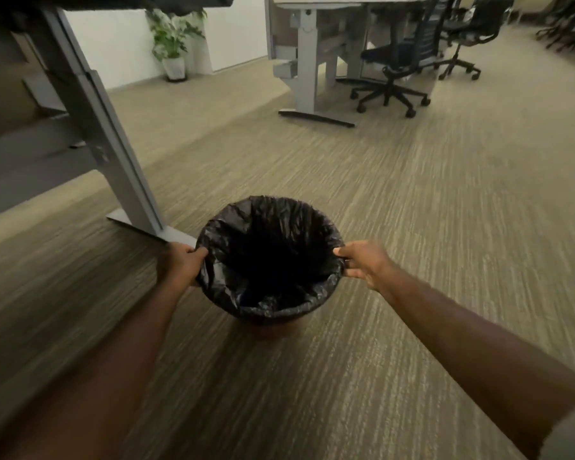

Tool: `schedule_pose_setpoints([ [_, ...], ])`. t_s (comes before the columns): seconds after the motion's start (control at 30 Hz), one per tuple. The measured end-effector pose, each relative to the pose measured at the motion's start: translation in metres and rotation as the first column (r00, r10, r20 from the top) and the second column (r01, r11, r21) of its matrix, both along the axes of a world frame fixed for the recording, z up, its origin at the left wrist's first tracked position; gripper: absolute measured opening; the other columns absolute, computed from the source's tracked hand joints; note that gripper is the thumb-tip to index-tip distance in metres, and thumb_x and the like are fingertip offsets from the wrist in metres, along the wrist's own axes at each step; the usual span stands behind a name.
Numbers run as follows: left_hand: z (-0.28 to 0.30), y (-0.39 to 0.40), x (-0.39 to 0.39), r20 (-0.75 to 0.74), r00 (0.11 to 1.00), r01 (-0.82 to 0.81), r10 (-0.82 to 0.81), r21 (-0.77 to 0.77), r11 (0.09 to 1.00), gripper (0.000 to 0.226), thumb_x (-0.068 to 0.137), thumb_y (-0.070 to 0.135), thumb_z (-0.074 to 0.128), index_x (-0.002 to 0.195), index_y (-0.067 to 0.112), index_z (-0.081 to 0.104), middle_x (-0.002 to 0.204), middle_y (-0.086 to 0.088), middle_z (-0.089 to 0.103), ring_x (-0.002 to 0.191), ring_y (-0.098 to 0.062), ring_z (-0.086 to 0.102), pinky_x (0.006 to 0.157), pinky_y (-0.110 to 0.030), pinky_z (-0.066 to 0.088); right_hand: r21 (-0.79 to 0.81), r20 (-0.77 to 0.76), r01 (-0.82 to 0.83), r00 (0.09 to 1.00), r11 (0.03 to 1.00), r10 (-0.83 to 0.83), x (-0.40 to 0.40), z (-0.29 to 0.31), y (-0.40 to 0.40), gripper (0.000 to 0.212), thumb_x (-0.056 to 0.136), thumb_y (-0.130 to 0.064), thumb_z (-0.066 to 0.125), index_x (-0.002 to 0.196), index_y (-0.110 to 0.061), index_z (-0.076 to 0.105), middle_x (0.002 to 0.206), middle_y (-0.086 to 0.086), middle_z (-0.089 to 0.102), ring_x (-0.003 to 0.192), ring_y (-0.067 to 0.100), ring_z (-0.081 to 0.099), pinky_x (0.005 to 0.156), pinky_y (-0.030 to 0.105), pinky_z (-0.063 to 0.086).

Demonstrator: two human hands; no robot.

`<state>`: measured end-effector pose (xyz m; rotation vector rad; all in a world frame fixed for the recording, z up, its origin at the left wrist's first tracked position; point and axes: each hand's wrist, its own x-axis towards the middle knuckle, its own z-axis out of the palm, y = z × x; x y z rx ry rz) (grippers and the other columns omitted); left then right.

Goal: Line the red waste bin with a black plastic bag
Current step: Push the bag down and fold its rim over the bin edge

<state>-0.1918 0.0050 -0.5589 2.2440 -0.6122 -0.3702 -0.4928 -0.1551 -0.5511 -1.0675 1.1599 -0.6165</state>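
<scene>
both hands grip the bagged bin's rim

left hand (180, 265) and right hand (362, 263) clench the black bag (269, 260) lining the bin (273, 327) (barely visible) on carpet (412, 227); a desk leg (113, 144) stands beyond, left of it.

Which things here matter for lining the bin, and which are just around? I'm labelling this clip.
Part of the job:
black bag, folded over the rim
red bin, mostly hidden
left hand and right hand, gripping opposite sides

Just around:
desk leg
office chair
potted plant
</scene>
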Motion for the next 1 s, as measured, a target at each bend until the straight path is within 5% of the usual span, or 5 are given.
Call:
schedule_pose_setpoints([
  [0.1,-0.002,-0.005,0.019,-0.008,0.998,-0.07,0.07,0.025,0.997,0.039,0.085,0.029,0.073,0.067,-0.006,0.072,0.074,-0.028,0.072,0.07,-0.038,0.073,0.072,-0.046,0.06,0.007,-0.031,-0.029,0.999,1.0,0.029,0.034,-0.008,-0.024,0.023,0.086,0.008,0.068,0.108,0.008,0.064,0.102,0.022,0.071,0.074,0.027,0.07,0.045,0.03,0.056],
  [0.2,-0.008,-0.008,0.032,0.002,0.995,-0.104,0.104,0.072,0.992,0.04,0.085,0.03,0.074,0.058,0.001,0.067,0.069,-0.022,0.069,0.064,-0.032,0.067,0.064,-0.037,0.049,0.031,-0.074,-0.057,0.995,0.998,0.059,0.057,-0.022,-0.041,0.028,0.089,0.009,0.062,0.118,0.012,0.061,0.097,0.02,0.072,0.074,0.03,0.07,0.042,0.032,0.057],
  [0.37,-0.019,-0.006,0.047,-0.066,0.989,-0.124,0.135,0.151,0.981,0.036,0.084,0.031,0.076,0.089,-0.004,0.076,0.101,-0.027,0.075,0.092,-0.039,0.073,0.083,-0.046,0.061,0.019,-0.113,-0.11,0.987,0.994,0.112,0.075,-0.038,-0.052,0.026,0.086,0.007,0.066,0.111,0.013,0.065,0.094,0.022,0.074,0.069,0.03,0.072,0.045,0.032,0.057],
  [0.8,-0.032,0.011,0.059,-0.337,0.929,-0.169,0.152,-0.023,0.985,0.037,0.08,0.038,0.08,0.077,0.003,0.069,0.096,-0.023,0.075,0.086,-0.036,0.074,0.082,-0.06,0.06,-0.038,-0.111,-0.129,0.986,0.991,0.124,0.072,-0.034,-0.039,0.022,0.089,-0.004,0.07,0.105,0.011,0.067,0.103,0.025,0.075,0.077,0.033,0.075,0.056,0.037,0.061],
  [1.0,-0.018,0.032,0.031,0.114,0.972,-0.199,0.207,-0.079,0.977,0.06,0.097,0.054,0.046,0.067,0.006,0.067,0.073,-0.018,0.071,0.067,-0.034,0.066,0.061,-0.036,0.046,-0.137,-0.239,-0.106,0.968,0.985,0.071,0.056,-0.028,-0.028,0.055,0.095,-0.048,0.059,0.121,0.001,0.062,0.113,0.023,0.069,0.097,0.037,0.069,0.078,0.043,0.062],
])
